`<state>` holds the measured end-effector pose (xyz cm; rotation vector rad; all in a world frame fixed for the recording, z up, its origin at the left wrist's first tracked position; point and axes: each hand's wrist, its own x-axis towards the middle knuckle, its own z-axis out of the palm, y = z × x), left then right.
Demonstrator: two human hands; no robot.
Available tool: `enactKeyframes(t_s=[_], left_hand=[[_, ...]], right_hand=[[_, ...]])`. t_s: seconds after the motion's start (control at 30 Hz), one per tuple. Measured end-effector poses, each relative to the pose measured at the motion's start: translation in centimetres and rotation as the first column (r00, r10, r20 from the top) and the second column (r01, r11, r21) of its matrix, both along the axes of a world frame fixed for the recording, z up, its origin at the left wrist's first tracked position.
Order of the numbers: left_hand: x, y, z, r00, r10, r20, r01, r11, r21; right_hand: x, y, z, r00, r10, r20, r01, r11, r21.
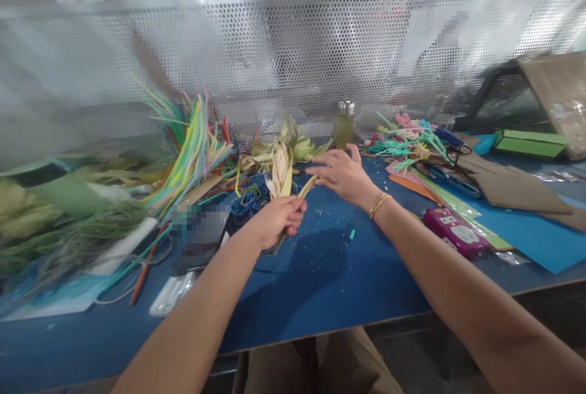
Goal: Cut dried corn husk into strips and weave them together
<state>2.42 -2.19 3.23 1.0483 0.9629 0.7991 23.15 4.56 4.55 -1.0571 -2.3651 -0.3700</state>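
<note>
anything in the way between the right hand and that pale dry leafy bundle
Nothing visible blocks the bare right hand from the pale, dry, leafy bundle in the left hand; a narrow tan strip extends toward the right hand, contact unclear.

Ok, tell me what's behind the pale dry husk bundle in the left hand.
Yellowish-green husks and a silver perforated metal panel; whatever the bundle directly covers can't be seen.
</note>
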Motion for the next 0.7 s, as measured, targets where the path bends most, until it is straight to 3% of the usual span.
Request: enactKeyframes(t_s=[0.07, 0.17, 0.2, 0.23, 0.33, 0.37, 0.43, 0.5, 0.63, 0.7], left_hand=[[0.0, 0.2, 0.1, 0.985, 0.075, 0.153, -0.062, 0.994, -0.088], [0.1, 0.3, 0.1, 0.943, 0.183, 0.278, -0.139, 0.975, -0.173], [0.3, 0.3, 0.1, 0.935, 0.198, 0.293, -0.147, 0.971, -0.189], [0.4, 0.3, 0.1, 0.932, 0.201, 0.300, -0.144, 0.969, -0.202], [0.8, 0.0, 0.1, 0.939, 0.167, 0.299, -0.107, 0.972, -0.208], [0.9, -0.1, 0.0, 0.943, 0.150, 0.298, -0.092, 0.975, -0.202], [1.0, -0.3, -0.1, 0.946, 0.114, 0.302, -0.058, 0.980, -0.188], [1.0, -0.4, -0.3, 0.947, 0.065, 0.313, -0.005, 0.982, -0.188], [1.3, -0.8, -0.6, 0.961, -0.034, 0.274, 0.092, 0.975, -0.202], [1.6, -1.0, -0.7, 0.969, -0.047, 0.243, 0.098, 0.975, -0.201]], right_hand=[[-0.2, 0.4, -0.8, 0.956, -0.047, -0.289, 0.017, 0.994, -0.106], [-1.5, 0.2, -2.2, 0.737, -0.168, -0.655, -0.105, 0.929, -0.356], [-2.1, -0.1, -2.5, 0.702, -0.167, -0.692, -0.234, 0.864, -0.446], [-2.9, -0.6, -2.8, 0.679, -0.151, -0.718, -0.385, 0.760, -0.524], [-4.9, -1.9, -3.3, 0.556, -0.206, -0.805, -0.712, 0.381, -0.589], [-5.4, -2.2, -3.3, 0.510, -0.257, -0.821, -0.767, 0.296, -0.570], [-5.9, -2.4, -3.4, 0.445, -0.345, -0.826, -0.823, 0.205, -0.529], [-5.7, -2.1, -3.3, 0.422, -0.392, -0.818, -0.827, 0.203, -0.524], [-4.2, -0.9, -3.0, 0.340, -0.470, -0.814, -0.758, 0.375, -0.533], [-3.7, -0.5, -2.9, 0.292, -0.507, -0.811, -0.735, 0.424, -0.530]])
